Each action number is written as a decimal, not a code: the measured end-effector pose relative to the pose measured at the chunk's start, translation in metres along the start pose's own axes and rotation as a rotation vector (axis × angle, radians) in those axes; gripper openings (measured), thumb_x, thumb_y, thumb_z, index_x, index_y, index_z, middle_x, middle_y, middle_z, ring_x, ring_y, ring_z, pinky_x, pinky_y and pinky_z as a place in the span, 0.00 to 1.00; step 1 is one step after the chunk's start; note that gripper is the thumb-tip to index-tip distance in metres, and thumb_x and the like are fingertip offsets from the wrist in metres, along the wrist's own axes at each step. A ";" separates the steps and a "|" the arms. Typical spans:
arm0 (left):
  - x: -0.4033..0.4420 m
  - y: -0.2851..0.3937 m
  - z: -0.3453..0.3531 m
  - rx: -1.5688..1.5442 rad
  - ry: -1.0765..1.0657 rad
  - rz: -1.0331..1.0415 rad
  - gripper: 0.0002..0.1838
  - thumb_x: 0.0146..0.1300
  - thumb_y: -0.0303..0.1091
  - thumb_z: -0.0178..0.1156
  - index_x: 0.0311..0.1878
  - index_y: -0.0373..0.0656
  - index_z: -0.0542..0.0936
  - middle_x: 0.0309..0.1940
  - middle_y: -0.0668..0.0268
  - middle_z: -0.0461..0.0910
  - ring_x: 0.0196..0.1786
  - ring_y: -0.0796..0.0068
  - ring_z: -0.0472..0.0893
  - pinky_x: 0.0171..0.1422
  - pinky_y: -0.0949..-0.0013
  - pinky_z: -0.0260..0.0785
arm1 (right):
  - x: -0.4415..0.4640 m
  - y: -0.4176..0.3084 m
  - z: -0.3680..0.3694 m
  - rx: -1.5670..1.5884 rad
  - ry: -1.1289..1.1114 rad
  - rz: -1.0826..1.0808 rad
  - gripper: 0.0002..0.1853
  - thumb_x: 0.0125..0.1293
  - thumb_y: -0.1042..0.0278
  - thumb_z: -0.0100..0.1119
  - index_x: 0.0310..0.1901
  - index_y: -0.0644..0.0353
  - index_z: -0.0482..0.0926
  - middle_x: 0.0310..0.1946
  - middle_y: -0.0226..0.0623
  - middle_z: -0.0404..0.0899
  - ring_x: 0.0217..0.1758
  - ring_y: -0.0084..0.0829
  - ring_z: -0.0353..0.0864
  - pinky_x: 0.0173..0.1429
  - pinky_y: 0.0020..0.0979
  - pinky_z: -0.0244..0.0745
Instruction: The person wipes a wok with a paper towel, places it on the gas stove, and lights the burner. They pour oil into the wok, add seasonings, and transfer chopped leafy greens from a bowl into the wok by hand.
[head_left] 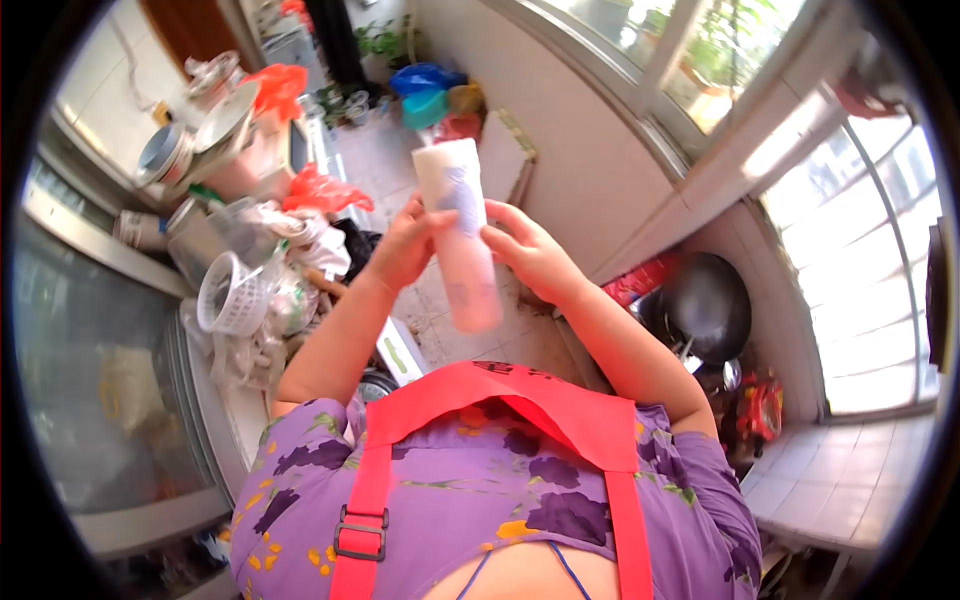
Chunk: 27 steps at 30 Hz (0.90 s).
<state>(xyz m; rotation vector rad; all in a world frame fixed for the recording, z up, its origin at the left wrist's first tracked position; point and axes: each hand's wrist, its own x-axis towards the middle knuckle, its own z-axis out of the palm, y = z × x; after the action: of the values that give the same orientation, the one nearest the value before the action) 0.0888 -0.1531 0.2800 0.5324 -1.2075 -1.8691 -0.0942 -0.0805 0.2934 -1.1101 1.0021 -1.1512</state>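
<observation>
In front of my chest is a long white roll [465,255] with a blue-purple print, pinkish toward its lower end. It resembles a roll of paper towel or plastic bags, but blur hides its exact kind. My left hand [405,243] grips its left side, thumb lying across the front. On the opposite side, my right hand [532,255] holds it with bent fingers at its edge. The roll stands nearly upright in view, tilted slightly, with both hands around its middle.
Cluttered shelving on the left bears a white plastic basket [232,293], red plastic bags [325,190] and stacked bowls [165,153]. A black wok [707,307] sits at the right below a window. Blue and teal bags [427,82] lie on the floor ahead.
</observation>
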 end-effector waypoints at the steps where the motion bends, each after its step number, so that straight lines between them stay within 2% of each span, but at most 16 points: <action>1: 0.006 -0.013 0.011 0.059 0.037 -0.020 0.29 0.59 0.40 0.59 0.62 0.38 0.66 0.51 0.59 0.76 0.50 0.68 0.78 0.58 0.65 0.70 | 0.000 -0.005 -0.001 -0.030 0.010 -0.011 0.27 0.62 0.60 0.63 0.60 0.63 0.68 0.55 0.41 0.74 0.54 0.29 0.75 0.54 0.31 0.73; 2: 0.013 -0.024 0.018 0.052 0.013 -0.032 0.29 0.59 0.40 0.59 0.62 0.38 0.66 0.51 0.59 0.76 0.50 0.68 0.78 0.58 0.65 0.70 | 0.000 0.000 -0.010 -0.033 0.037 -0.012 0.27 0.62 0.60 0.63 0.60 0.63 0.68 0.55 0.41 0.74 0.54 0.29 0.75 0.54 0.31 0.73; 4: 0.021 -0.045 0.026 0.028 0.122 -0.078 0.31 0.60 0.46 0.63 0.61 0.41 0.66 0.50 0.66 0.75 0.51 0.72 0.77 0.54 0.63 0.72 | -0.002 0.013 -0.023 -0.534 0.400 -0.189 0.16 0.59 0.63 0.65 0.45 0.64 0.76 0.41 0.33 0.80 0.40 0.22 0.77 0.44 0.26 0.73; 5: 0.024 -0.054 0.023 0.024 0.110 -0.085 0.31 0.60 0.46 0.63 0.61 0.41 0.66 0.50 0.66 0.75 0.51 0.72 0.77 0.54 0.63 0.72 | -0.007 0.017 -0.031 -0.538 0.413 -0.185 0.16 0.59 0.63 0.65 0.45 0.64 0.76 0.41 0.33 0.80 0.40 0.22 0.77 0.44 0.26 0.73; 7: 0.029 -0.060 0.020 -0.190 -0.118 -0.274 0.40 0.59 0.58 0.61 0.66 0.43 0.62 0.57 0.64 0.72 0.58 0.68 0.74 0.61 0.60 0.68 | -0.017 0.007 -0.037 -0.234 0.414 -0.115 0.11 0.58 0.65 0.66 0.35 0.64 0.76 0.32 0.28 0.77 0.33 0.17 0.73 0.38 0.23 0.71; 8: 0.030 -0.065 0.020 -0.189 -0.126 -0.278 0.40 0.59 0.58 0.61 0.66 0.43 0.62 0.57 0.64 0.72 0.58 0.68 0.74 0.61 0.60 0.68 | -0.018 0.010 -0.040 -0.165 0.426 -0.193 0.10 0.60 0.66 0.64 0.35 0.63 0.74 0.28 0.25 0.75 0.32 0.17 0.72 0.37 0.23 0.70; 9: 0.026 -0.063 0.027 -0.346 -0.224 -0.311 0.46 0.56 0.63 0.60 0.69 0.43 0.57 0.62 0.63 0.68 0.63 0.65 0.70 0.65 0.58 0.65 | -0.020 0.004 -0.042 -0.165 0.436 -0.193 0.10 0.60 0.66 0.64 0.35 0.63 0.74 0.28 0.25 0.75 0.32 0.17 0.72 0.37 0.23 0.70; 10: 0.023 -0.063 0.033 -0.502 -0.321 -0.343 0.52 0.52 0.68 0.59 0.72 0.44 0.53 0.67 0.61 0.63 0.67 0.61 0.66 0.69 0.56 0.61 | -0.024 -0.003 -0.045 0.012 0.359 -0.182 0.09 0.61 0.67 0.62 0.37 0.63 0.74 0.29 0.25 0.75 0.32 0.17 0.72 0.37 0.23 0.70; 11: 0.020 -0.070 0.038 -0.500 -0.328 -0.347 0.52 0.52 0.68 0.59 0.72 0.44 0.53 0.67 0.61 0.63 0.67 0.61 0.66 0.69 0.56 0.61 | -0.027 -0.012 -0.047 0.187 0.278 -0.174 0.08 0.62 0.69 0.61 0.38 0.62 0.74 0.30 0.26 0.75 0.33 0.17 0.72 0.37 0.22 0.70; 13: 0.014 -0.084 0.050 -0.645 -0.454 -0.200 0.57 0.49 0.74 0.56 0.73 0.44 0.51 0.71 0.58 0.56 0.71 0.59 0.61 0.71 0.53 0.56 | -0.031 -0.027 -0.052 0.247 0.264 -0.181 0.07 0.64 0.70 0.57 0.40 0.61 0.73 0.32 0.27 0.76 0.34 0.17 0.74 0.40 0.23 0.71; 15: 0.012 -0.087 0.061 -0.666 -0.475 -0.189 0.58 0.48 0.74 0.57 0.73 0.44 0.49 0.72 0.58 0.54 0.71 0.58 0.60 0.71 0.51 0.58 | -0.032 -0.036 -0.062 0.425 0.289 -0.200 0.07 0.65 0.70 0.56 0.41 0.62 0.74 0.35 0.30 0.77 0.37 0.20 0.76 0.43 0.24 0.73; 16: 0.009 -0.082 0.069 -0.643 -0.474 -0.188 0.57 0.49 0.73 0.57 0.73 0.44 0.49 0.72 0.58 0.54 0.71 0.58 0.60 0.70 0.51 0.58 | -0.032 -0.040 -0.067 0.528 0.261 -0.206 0.10 0.65 0.71 0.52 0.46 0.63 0.74 0.39 0.34 0.78 0.41 0.26 0.79 0.49 0.28 0.74; 20: 0.009 -0.087 0.062 -0.708 -0.413 -0.248 0.53 0.53 0.69 0.57 0.72 0.43 0.53 0.69 0.55 0.59 0.69 0.56 0.64 0.69 0.51 0.59 | -0.037 -0.064 -0.083 0.669 0.202 -0.312 0.17 0.64 0.72 0.46 0.55 0.64 0.70 0.48 0.41 0.76 0.51 0.35 0.76 0.58 0.37 0.70; 23: 0.017 -0.098 0.048 -0.779 -0.380 -0.266 0.44 0.59 0.61 0.56 0.70 0.40 0.57 0.65 0.55 0.66 0.65 0.57 0.68 0.68 0.53 0.61 | -0.037 -0.063 -0.106 0.630 0.195 -0.311 0.19 0.63 0.69 0.45 0.55 0.64 0.70 0.48 0.41 0.76 0.53 0.35 0.75 0.59 0.37 0.70; 25: 0.017 -0.096 0.050 -0.761 -0.345 -0.245 0.41 0.61 0.59 0.56 0.68 0.38 0.59 0.63 0.55 0.68 0.64 0.59 0.69 0.68 0.54 0.61 | -0.037 -0.067 -0.111 0.606 0.221 -0.310 0.20 0.63 0.63 0.44 0.53 0.63 0.72 0.47 0.40 0.78 0.49 0.37 0.78 0.57 0.37 0.71; 27: 0.020 -0.095 0.052 -0.700 -0.305 -0.242 0.40 0.61 0.56 0.56 0.68 0.38 0.59 0.62 0.55 0.68 0.64 0.59 0.70 0.68 0.55 0.62 | -0.037 -0.066 -0.120 0.771 0.200 -0.312 0.19 0.63 0.62 0.44 0.50 0.63 0.75 0.44 0.41 0.80 0.47 0.39 0.79 0.56 0.38 0.73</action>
<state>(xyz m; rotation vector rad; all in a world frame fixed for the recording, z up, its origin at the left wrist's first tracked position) 0.0015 -0.1229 0.2206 0.0006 -0.5998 -2.4721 -0.2274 -0.0641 0.3384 -0.5369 0.4445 -1.7305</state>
